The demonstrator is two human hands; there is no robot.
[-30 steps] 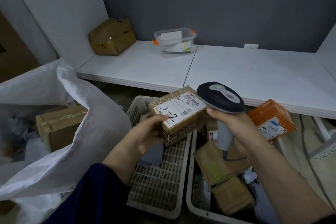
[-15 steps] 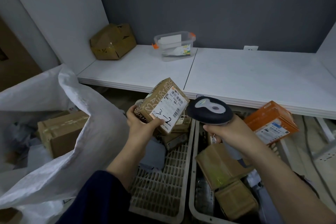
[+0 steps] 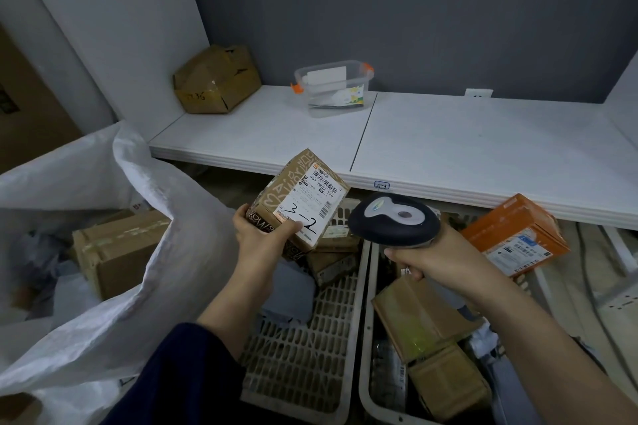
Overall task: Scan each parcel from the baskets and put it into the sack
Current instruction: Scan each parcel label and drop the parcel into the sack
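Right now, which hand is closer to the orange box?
Right. The right hand, gripping the scanner, is just beside the orange box; the left hand holds the labelled parcel farther off.

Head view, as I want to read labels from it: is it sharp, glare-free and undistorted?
Head view: dim, even light, no glare; the parcel in the left hand shows its handwritten 3-2 sharply, fine print unreadable; the sack at left looks soft; the white wall panel leans from the wide lens.
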